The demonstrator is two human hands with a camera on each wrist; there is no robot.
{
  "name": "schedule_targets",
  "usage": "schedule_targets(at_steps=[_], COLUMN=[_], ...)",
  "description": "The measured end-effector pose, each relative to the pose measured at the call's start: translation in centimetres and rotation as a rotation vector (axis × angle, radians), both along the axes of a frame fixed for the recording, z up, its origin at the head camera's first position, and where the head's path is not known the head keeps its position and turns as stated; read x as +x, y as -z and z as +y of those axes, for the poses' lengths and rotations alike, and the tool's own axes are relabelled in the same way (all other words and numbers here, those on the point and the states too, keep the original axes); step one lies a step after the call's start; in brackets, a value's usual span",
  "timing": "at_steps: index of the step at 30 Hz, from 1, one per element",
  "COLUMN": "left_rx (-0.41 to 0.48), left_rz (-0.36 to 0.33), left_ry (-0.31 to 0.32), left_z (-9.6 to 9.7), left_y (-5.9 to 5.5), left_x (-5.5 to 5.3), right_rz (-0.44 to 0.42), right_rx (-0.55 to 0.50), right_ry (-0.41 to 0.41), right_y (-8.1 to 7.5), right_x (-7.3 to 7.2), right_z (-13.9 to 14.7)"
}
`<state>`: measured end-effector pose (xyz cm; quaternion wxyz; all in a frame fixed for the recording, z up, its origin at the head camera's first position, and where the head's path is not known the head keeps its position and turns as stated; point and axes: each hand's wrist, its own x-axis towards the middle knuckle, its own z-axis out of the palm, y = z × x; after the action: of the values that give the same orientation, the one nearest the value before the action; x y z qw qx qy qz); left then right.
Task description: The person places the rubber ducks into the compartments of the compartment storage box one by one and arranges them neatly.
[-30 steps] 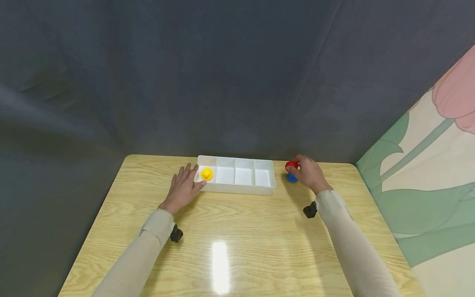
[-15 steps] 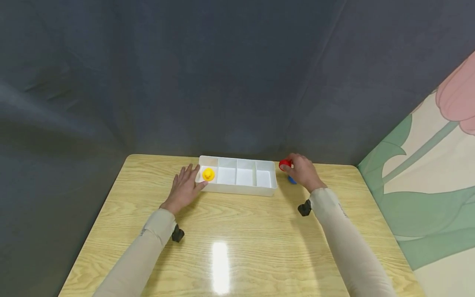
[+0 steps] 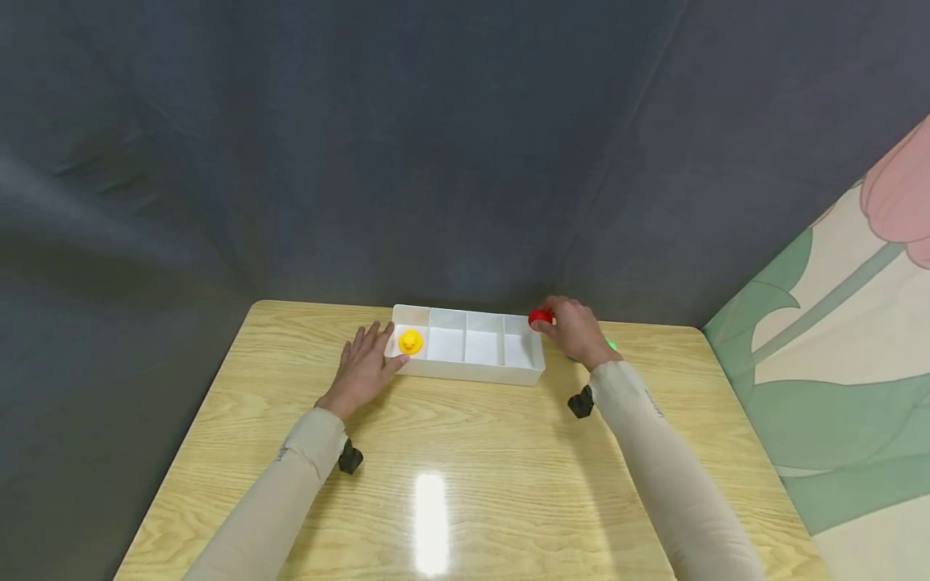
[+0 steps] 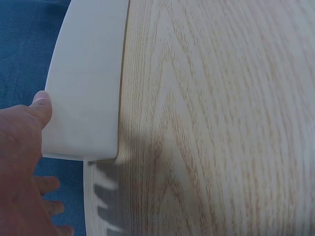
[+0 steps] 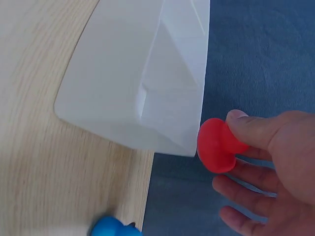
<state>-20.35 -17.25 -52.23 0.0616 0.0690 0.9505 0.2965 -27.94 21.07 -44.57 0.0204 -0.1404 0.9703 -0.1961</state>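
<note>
My right hand (image 3: 577,332) pinches a small red rubber duck (image 5: 215,145) between thumb and fingers, just above the right end of the white divided tray (image 3: 465,370). In the right wrist view the duck overlaps the tray's corner. My left hand (image 3: 359,373) rests at the tray's left end with fingers spread, its thumb (image 4: 42,105) along the front wall. In the leftmost compartment sits a yellow rubber duck (image 3: 410,341). A blue rubber duck (image 5: 110,227) lies on the table, mostly hidden by my right hand in the head view.
A bright green thing (image 3: 611,344) peeks out behind my right wrist. The wooden table (image 3: 494,452) ends at a dark curtain (image 3: 436,161) just behind the tray. A flower-patterned cloth (image 3: 857,339) hangs on the right.
My right hand has moved left with the red duck, from above the blue duck to the tray's right end. A green thing has come into view. My left hand stays at the tray.
</note>
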Motion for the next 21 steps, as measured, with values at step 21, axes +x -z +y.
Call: schedule_targets(at_steps=[21], left_rx=[-0.009], left_rz=[-0.015], left_ry=[-0.01], left_z=[0.3], left_y=[-0.5], left_x=[0.1], right_rz=[-0.06], right_rx=[-0.039], right_ry=[-0.094], right_y=[-0.9], right_x=[-0.4], right_z=[-4.9])
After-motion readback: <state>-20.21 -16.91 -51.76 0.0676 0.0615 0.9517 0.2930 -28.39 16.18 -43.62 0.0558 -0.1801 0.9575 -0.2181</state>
